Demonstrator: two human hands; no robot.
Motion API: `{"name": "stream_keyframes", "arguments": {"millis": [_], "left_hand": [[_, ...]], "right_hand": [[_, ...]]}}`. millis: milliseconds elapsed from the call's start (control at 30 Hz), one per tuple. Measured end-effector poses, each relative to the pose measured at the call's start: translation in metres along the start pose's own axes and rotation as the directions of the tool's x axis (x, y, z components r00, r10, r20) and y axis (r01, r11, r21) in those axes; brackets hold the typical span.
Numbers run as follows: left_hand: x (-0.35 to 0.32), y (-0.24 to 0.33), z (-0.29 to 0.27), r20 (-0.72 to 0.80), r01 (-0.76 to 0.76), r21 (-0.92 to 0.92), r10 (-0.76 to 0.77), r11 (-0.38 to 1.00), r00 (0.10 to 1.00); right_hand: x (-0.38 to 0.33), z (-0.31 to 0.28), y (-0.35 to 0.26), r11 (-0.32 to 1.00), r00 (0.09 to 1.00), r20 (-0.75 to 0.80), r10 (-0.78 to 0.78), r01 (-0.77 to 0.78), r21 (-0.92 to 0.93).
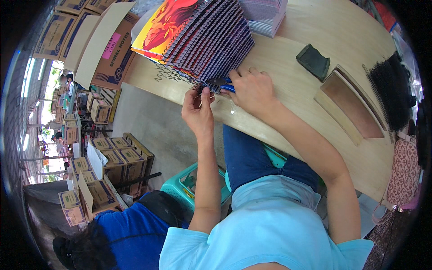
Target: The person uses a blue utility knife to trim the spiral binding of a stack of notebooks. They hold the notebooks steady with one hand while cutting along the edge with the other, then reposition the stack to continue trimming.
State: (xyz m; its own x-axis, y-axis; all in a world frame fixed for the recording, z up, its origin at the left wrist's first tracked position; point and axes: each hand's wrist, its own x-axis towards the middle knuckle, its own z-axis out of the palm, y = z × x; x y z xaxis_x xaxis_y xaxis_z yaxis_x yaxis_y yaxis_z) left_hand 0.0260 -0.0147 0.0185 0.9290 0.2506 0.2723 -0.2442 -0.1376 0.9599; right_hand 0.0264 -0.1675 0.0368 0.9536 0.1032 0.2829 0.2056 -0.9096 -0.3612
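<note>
A tall stack of spiral notebooks [204, 42] with a yellow and red cover stands near the table's left edge. Black wire coils [170, 73] stick out loose from its near left side. My right hand [254, 91] is closed around blue-handled pliers [228, 87], whose jaws point left to the stack's lower corner. Just left of the jaws, my left hand [198, 111] has its thumb and fingers pinched together at the coil ends. What exactly sits between those fingertips is too small and dark to make out.
Behind the stack lies a pile of pale notebooks [265, 20]. To the right are a dark pad [313, 62], a curved wooden piece [353, 105] and a bunch of black coils [391, 92]. A carton [110, 56] stands left; a person in blue [130, 227] sits below left.
</note>
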Motion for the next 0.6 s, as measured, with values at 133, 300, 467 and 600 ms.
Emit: {"name": "stream_keyframes", "arguments": {"millis": [133, 300, 467, 600], "left_hand": [[-0.001, 0.003, -0.001, -0.007, 0.01, -0.001, -0.01, 1.0, 1.0], [-0.002, 0.003, -0.004, -0.034, -0.027, 0.02, 0.028, 0.999, 0.999], [0.0, 0.007, -0.004, -0.023, -0.05, 0.036, 0.051, 0.998, 0.998], [0.002, 0.006, -0.006, -0.023, -0.02, 0.023, 0.02, 1.0, 1.0]], "right_hand": [[0.003, 0.001, 0.005, 0.999, 0.996, 0.086, 0.017, -0.019, 0.027], [-0.006, -0.01, 0.001, 0.998, 0.977, -0.206, -0.061, 0.056, -0.028], [0.0, -0.011, -0.007, 0.999, 0.995, -0.09, -0.046, 0.045, -0.014], [0.007, -0.009, -0.007, 1.0, 0.995, 0.099, 0.013, -0.014, 0.01]]}}
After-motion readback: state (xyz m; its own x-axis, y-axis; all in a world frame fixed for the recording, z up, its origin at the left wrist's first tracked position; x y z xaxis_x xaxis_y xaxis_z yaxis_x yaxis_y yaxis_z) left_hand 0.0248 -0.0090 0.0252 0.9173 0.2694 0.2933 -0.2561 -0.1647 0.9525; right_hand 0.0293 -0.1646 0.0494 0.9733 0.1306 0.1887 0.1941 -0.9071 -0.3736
